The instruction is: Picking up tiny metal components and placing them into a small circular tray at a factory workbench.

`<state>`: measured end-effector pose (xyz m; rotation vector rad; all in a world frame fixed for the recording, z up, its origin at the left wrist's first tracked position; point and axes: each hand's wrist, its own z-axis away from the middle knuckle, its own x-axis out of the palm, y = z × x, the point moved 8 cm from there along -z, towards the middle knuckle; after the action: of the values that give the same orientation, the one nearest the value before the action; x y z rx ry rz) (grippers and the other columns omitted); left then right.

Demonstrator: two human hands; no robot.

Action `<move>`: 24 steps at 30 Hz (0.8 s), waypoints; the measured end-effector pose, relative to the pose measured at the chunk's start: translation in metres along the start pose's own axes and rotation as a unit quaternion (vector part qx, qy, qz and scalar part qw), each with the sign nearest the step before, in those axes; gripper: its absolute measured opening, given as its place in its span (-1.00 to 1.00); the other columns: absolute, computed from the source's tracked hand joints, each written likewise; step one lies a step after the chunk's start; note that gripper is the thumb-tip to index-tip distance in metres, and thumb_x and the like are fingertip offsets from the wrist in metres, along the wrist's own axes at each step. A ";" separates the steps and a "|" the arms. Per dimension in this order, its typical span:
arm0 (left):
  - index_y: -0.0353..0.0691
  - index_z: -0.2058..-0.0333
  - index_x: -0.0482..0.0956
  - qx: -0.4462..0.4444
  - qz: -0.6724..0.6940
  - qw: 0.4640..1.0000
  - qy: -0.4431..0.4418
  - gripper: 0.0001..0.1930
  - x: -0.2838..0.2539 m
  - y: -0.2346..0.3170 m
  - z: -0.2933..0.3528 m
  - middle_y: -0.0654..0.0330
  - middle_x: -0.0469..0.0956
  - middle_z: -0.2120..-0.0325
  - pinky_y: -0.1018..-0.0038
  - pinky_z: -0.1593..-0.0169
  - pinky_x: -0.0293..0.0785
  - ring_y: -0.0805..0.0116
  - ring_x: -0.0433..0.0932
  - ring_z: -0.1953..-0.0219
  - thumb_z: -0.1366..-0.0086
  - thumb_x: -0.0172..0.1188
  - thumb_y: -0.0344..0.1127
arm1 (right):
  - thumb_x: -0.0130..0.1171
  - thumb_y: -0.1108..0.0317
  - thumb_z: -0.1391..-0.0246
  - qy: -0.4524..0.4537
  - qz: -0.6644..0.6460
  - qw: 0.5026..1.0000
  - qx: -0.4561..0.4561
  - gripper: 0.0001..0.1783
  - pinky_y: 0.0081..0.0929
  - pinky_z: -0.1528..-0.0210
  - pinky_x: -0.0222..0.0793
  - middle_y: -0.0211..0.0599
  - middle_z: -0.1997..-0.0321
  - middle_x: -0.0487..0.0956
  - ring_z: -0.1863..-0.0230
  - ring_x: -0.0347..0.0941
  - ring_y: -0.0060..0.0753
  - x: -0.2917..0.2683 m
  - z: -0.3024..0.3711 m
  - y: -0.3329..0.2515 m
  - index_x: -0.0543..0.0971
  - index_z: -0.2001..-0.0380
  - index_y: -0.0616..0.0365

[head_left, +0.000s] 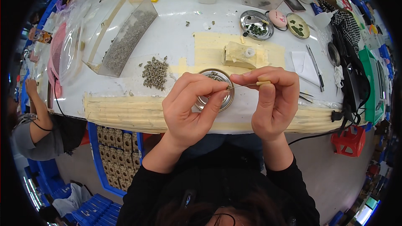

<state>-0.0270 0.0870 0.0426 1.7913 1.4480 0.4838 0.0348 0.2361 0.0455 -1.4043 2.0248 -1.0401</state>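
My left hand is closed in a pinch, thumb against forefinger, over a round metal dish. A tiny part, too small to name, seems to sit at its fingertips. My right hand pinches a thin needle-like tool by a cream-coloured end. The tool's thin tip points left and meets the left fingertips. Several small grey-brown pieces lie inside the dish, partly hidden by my left hand. Left of the dish, a pile of similar small pieces rests on the white table.
A tilted clear box holds many small pieces. Behind the dish stands a tape-wrapped block. Farther right are a metal dish with dark bits, a yellowish dish and tweezers. A blue crate sits below the table edge.
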 end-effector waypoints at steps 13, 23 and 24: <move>-0.36 0.30 0.64 0.011 -0.007 1.000 0.010 -0.84 0.000 0.001 0.001 0.15 0.55 0.42 0.60 0.38 0.42 0.42 0.51 0.44 -0.10 0.31 -0.64 | 0.25 0.57 -0.02 0.054 0.416 0.901 -0.109 -0.89 -0.41 0.27 0.38 -0.24 0.32 0.55 0.32 0.47 -0.23 -0.026 -0.039 -0.020 0.54 0.35 0.23; -0.32 0.30 0.65 0.033 0.002 0.999 0.007 -0.83 -0.002 0.005 0.000 0.16 0.54 0.42 0.55 0.35 0.43 0.39 0.51 0.42 -0.09 0.32 -0.61 | 0.24 0.49 -0.06 0.008 0.371 0.926 -0.061 -0.88 -0.37 0.21 0.35 -0.25 0.34 0.54 0.28 0.43 -0.18 -0.010 -0.026 -0.021 0.60 0.29 0.21; -0.30 0.30 0.66 0.035 -0.001 0.999 0.003 -0.82 -0.003 0.006 0.000 0.17 0.54 0.41 0.55 0.35 0.43 0.38 0.50 0.41 -0.09 0.33 -0.61 | 0.24 0.49 -0.07 -0.005 0.312 0.950 -0.029 -0.89 -0.39 0.20 0.34 -0.25 0.35 0.54 0.28 0.43 -0.19 -0.008 -0.021 -0.021 0.61 0.29 0.22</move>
<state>-0.0238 0.0839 0.0475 1.8444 1.4874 0.4420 0.0348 0.2457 0.0743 -0.6921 2.2759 -0.6903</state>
